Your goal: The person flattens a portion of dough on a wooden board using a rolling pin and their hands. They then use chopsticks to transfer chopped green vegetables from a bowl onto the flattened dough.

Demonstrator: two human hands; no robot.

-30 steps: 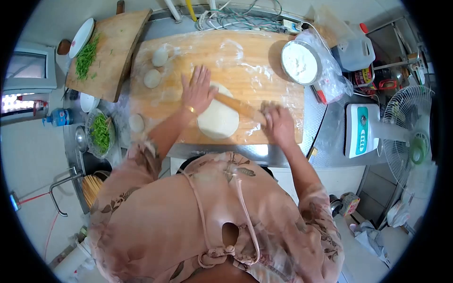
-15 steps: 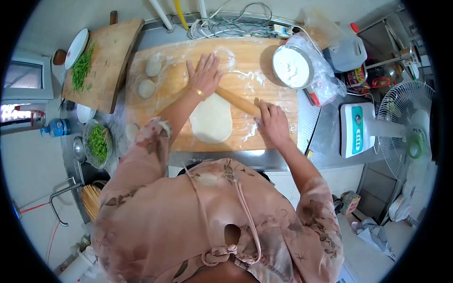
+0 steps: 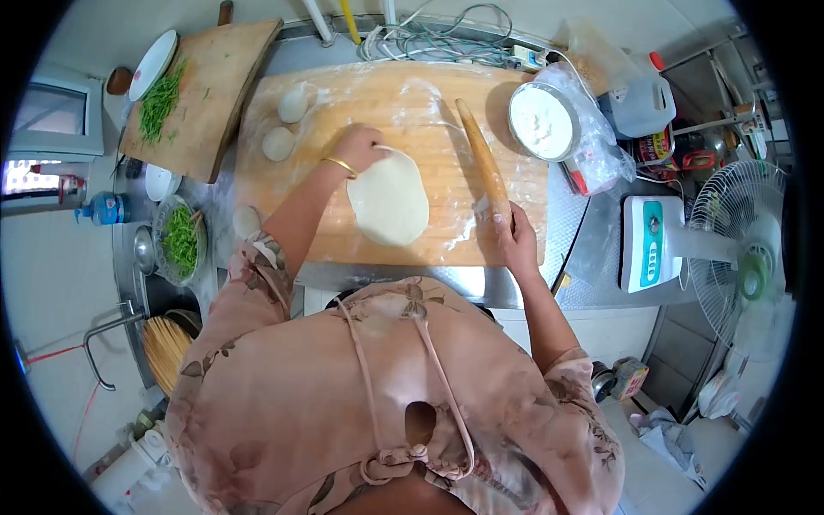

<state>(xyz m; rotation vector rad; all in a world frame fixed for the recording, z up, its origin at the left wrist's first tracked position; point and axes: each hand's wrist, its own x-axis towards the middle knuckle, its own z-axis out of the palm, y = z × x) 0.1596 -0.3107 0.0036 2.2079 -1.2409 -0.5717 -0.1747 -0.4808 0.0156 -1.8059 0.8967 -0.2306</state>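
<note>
A flat oval of rolled dough (image 3: 388,202) lies on the floured wooden board (image 3: 343,94). My left hand (image 3: 360,148) pinches its upper edge, fingers closed on the dough. To the right, my right hand (image 3: 516,239) is wrapped around the lower end of a wooden rolling pin (image 3: 483,159), which points up and to the left, apart from the dough. Two pale dough balls (image 3: 293,106) sit at the board's upper left, one just below the other. A third dough ball (image 3: 246,221) lies at the left edge.
A metal bowl of flour (image 3: 543,122) stands at the upper right of the board. At left are a tilted cutting board (image 3: 206,94) with chopped greens (image 3: 161,107) and a glass bowl of greens (image 3: 180,245). A kitchen scale (image 3: 652,243) and a fan (image 3: 740,257) stand at right.
My left hand has left the rolling pin and now grips the dough's upper edge. My right hand has swung the pin away to the right, off the dough, to a steep slant.
</note>
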